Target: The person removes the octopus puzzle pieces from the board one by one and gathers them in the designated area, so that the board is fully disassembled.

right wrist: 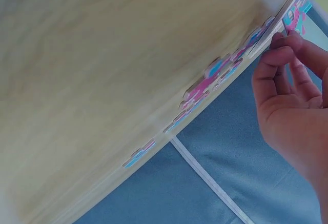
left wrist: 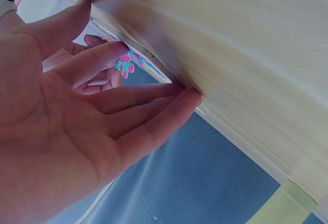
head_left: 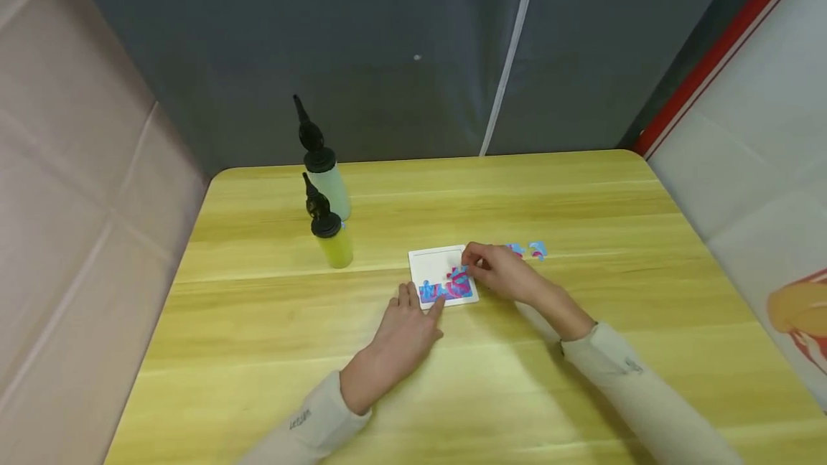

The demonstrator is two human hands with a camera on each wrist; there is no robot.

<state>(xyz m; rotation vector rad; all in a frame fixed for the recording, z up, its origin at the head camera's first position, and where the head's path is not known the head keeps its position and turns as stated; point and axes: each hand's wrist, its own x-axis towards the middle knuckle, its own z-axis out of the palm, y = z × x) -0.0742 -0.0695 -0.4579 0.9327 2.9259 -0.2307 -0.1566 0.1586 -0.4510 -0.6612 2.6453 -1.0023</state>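
Observation:
A small white puzzle tray (head_left: 428,262) lies on the table, with joined blue and pink jigsaw pieces (head_left: 457,290) along its near and right side. My left hand (head_left: 403,325) touches the tray's near left edge with its fingers extended; in the left wrist view the fingers (left wrist: 154,98) reach the tray's rim. At the tray's right edge, my right hand (head_left: 500,270) pinches a jigsaw piece (right wrist: 294,21) between thumb and index finger. That piece stands tilted in the right wrist view, and the fingertips partly hide it.
Loose jigsaw pieces (head_left: 538,250) lie right of the tray, partly behind my right hand; the right wrist view shows several loose pieces (right wrist: 205,83). A yellow bottle (head_left: 337,250) and a taller pale green bottle (head_left: 331,191), both with pointed black tops, stand left. A grey curtain (head_left: 388,56) hangs behind.

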